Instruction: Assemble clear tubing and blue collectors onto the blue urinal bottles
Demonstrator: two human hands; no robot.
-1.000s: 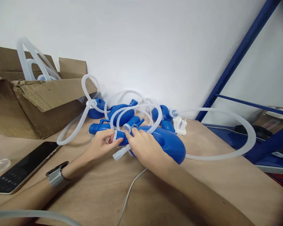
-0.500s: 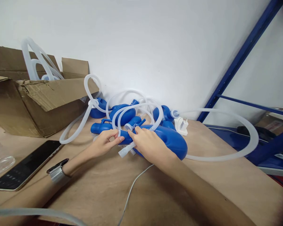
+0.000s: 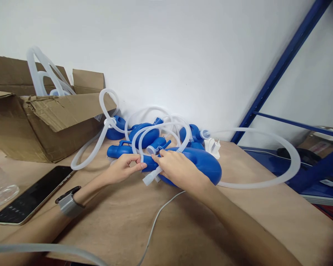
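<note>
In the middle of the table, a large blue plastic bottle [image 3: 208, 166] lies on its side with a translucent hose [image 3: 161, 127] looped over it. My left hand [image 3: 126, 168] pinches the hose near the bottle's left part, thumb and fingers together. My right hand [image 3: 177, 166] is closed over the bottle's neck and the hose end, just right of my left hand. A clear connector [image 3: 149, 178] sticks out below the right fingers. Behind the hands lie more blue bottles [image 3: 147, 135] and a small blue piece with a white ring [image 3: 152, 149].
An open cardboard box [image 3: 63, 125] with hoses stands at the left. Near it lie a black phone [image 3: 33, 194] and a clear plastic container [image 3: 1, 188]. A white plug adapter [image 3: 212, 147] and a blue shelf frame [image 3: 280, 74] are at the right. A thin cable [image 3: 155, 221] crosses the front.
The bottle and the clear connector have shifted slightly to the right with my right hand. My left hand keeps nearly the same place and grip.
</note>
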